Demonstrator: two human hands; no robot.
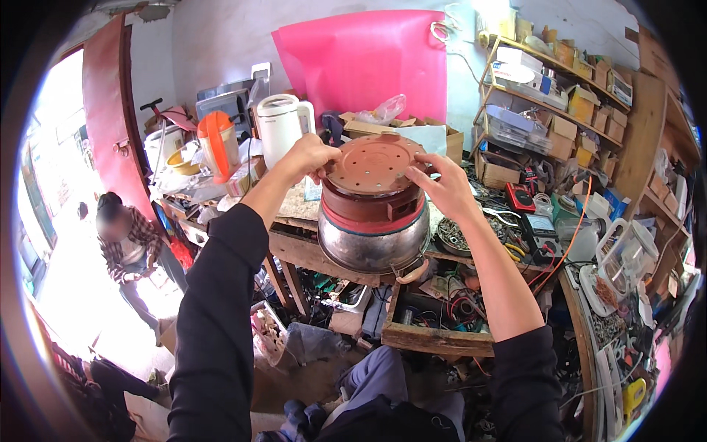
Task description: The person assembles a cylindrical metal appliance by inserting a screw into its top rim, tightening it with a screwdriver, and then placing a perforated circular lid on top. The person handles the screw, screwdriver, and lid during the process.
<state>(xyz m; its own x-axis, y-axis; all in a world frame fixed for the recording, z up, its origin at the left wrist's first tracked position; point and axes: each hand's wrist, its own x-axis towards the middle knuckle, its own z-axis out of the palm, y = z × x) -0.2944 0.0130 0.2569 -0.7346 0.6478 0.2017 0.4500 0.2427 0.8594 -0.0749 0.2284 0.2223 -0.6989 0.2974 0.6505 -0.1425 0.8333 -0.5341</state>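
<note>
In front of me a round metal pot-shaped appliance sits upside down on the workbench, its silver bowl below and a reddish-brown base above. On top lies a round brown base plate with several small holes. My left hand pinches the left edge of this plate, fingers curled. At the right edge my right hand grips it too, thumb on top and fingers partly hidden. A pale strip shows under the plate's front edge; I cannot tell whether the plate is loose. A light-coloured handle sticks out low on the bowl.
An open wooden drawer with wires juts out below. A tray of screws, a red multimeter and pliers crowd the right. Behind stand a white jug and an orange one. At left a person sits near the doorway.
</note>
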